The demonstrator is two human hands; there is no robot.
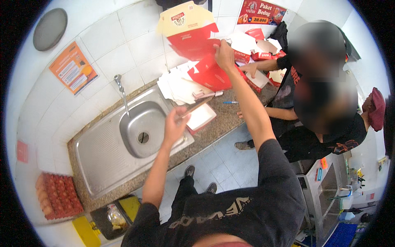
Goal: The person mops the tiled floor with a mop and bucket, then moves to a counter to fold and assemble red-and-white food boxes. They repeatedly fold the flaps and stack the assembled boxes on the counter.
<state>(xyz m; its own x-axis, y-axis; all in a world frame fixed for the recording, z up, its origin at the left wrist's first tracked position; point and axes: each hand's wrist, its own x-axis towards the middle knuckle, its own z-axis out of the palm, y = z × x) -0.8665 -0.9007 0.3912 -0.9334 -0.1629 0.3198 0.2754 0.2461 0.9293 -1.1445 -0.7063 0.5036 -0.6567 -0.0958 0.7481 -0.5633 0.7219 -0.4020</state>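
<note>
My right hand [225, 55] reaches far forward over the counter, its fingers closed on the edge of an unfolded red and yellow food carton [191, 40]. Beside the sink, my left hand [174, 125] grips a thin, flat, brownish piece [195, 106] seen nearly edge-on; its kind is unclear. Just under that piece lies an open carton [201, 118] with a white inside. Flat white carton blanks [175, 87] and a red one [212, 74] are piled behind it, against the wall. A blue pen [231, 102] rests on the granite counter.
A steel sink [127, 119] with a tap [122, 92] fills the counter's left part. Stacked egg trays [59, 195] stand at the lower left. At right, a co-worker's hand [255, 71] touches a carton among several folded ones [263, 47]. Another person stands behind.
</note>
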